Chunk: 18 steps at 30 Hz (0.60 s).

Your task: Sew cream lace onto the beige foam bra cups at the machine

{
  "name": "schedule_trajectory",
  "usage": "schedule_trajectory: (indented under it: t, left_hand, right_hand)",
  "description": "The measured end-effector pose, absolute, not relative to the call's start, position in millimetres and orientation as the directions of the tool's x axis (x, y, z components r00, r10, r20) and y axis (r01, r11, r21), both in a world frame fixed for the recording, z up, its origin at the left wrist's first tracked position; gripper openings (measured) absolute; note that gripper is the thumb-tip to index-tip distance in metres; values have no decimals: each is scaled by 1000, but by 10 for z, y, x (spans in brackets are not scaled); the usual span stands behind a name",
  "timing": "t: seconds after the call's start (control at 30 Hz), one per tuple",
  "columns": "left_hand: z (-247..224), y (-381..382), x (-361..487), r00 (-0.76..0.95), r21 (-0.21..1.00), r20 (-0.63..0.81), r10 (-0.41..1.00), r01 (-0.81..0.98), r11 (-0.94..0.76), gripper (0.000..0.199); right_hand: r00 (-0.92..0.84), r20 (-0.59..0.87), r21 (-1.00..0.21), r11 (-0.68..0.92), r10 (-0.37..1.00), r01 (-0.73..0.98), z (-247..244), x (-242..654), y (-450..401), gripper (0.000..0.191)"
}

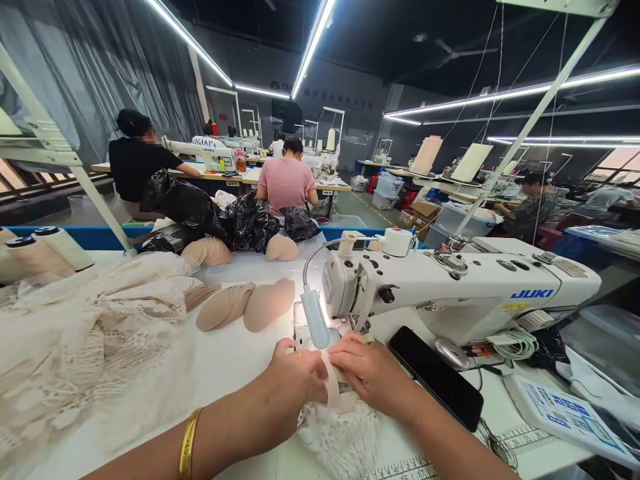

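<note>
Left hand (pixel 303 380) first: I had its bent fingers closed on the edge of the beige piece (pixel 332 388), while the right hand (pixel 375 377) set its fingertips on the other side; from my remote seat I could not tell whether those pinched or only pressed. The piece lay between the hands, beneath the lamp (pixel 315 319) and just in front of the head of the machine (pixel 465 283). I judged the work on it to be partway: it was at the machine, but the lamp hid the needle, so I could not see how much stitching, if any, was in. More seemed left to do, since fanned stacks of pads (pixel 225 307) lay on the table (pixel 225 363) to the left, near a big lace heap (pixel 135 327); whether that heap was finished or waiting I could not say. As for looks, the piece was pale, smooth and apparently thin, showing as a narrow strip whose far end was lost behind lamp and fingers. Cream lace (pixel 345 437), openwork and crumpled, lay bunched at its near end, and I could not make out where the two joined.
</note>
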<state>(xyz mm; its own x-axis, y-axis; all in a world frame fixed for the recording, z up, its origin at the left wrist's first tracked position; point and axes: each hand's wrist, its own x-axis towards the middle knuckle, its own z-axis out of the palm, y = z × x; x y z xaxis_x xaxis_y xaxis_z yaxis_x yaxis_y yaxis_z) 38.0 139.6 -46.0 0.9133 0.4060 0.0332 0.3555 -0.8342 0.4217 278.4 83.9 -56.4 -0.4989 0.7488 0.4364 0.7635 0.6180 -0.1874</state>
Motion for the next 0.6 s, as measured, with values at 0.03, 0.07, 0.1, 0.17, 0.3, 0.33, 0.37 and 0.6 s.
schedule_trajectory:
  t: [0.03, 0.07, 0.1, 0.17, 0.3, 0.33, 0.37, 0.6]
  left_hand:
    - [-511, 1405, 401, 908, 423, 37, 418, 365, -829, 49]
    - [-544, 1414, 418, 901, 423, 38, 432, 377, -824, 50]
    - [-558, 1421, 432, 896, 422, 38, 442, 387, -820, 52]
    - [-538, 1428, 446, 894, 420, 36, 446, 391, -819, 55]
    - [-425, 1411, 440, 901, 423, 12, 434, 389, -819, 56]
    - [-408, 1405, 435, 901, 426, 15, 433, 386, -818, 56]
    - [-399, 1398, 430, 903, 429, 25, 430, 378, -820, 56]
    - [-390, 1373, 399, 898, 507, 0, 440, 379, -774, 59]
  right_hand:
    - [-480, 439, -200, 603, 760, 772, -577, 2792, 850, 33]
    - [-464, 442, -211, 592, 768, 778, -586, 2800, 858, 34]
    - [-458, 444, -213, 587, 771, 781, -594, 2806, 864, 35]
    - [-451, 444, -214, 580, 774, 786, -600, 2815, 868, 37]
    - [-436, 447, -227, 571, 781, 789, -602, 2818, 863, 39]
    - [-437, 449, -227, 572, 780, 788, -603, 2817, 862, 38]
    - [-439, 451, -225, 576, 777, 786, -604, 2815, 860, 38]
    - [-442, 450, -243, 583, 776, 775, -574, 2806, 832, 41]
